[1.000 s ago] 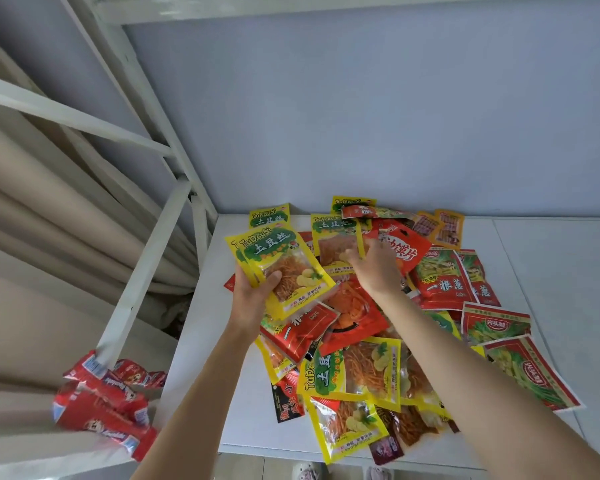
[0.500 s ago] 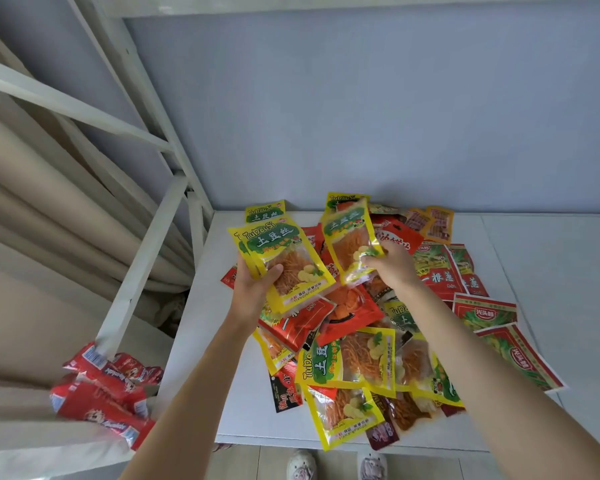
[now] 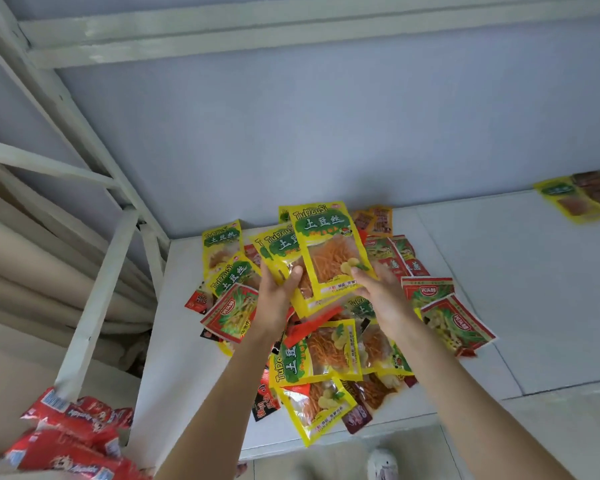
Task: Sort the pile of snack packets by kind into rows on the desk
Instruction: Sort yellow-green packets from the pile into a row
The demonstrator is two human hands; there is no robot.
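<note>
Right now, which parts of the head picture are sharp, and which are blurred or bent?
Head view: the yellow packet held by both hands is sharp, its print readable; the packets at the far right edge are smeared; the white frame bars fan outward from wide-angle distortion; lighting is soft, without glare.

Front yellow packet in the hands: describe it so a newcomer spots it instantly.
Above the pile on the white desk, both hands hold a fan of yellow packets. The front packet is the one nearest the camera, pinched by the right hand. Alone there, its whole face shows: green banner, orange shreds.
</note>
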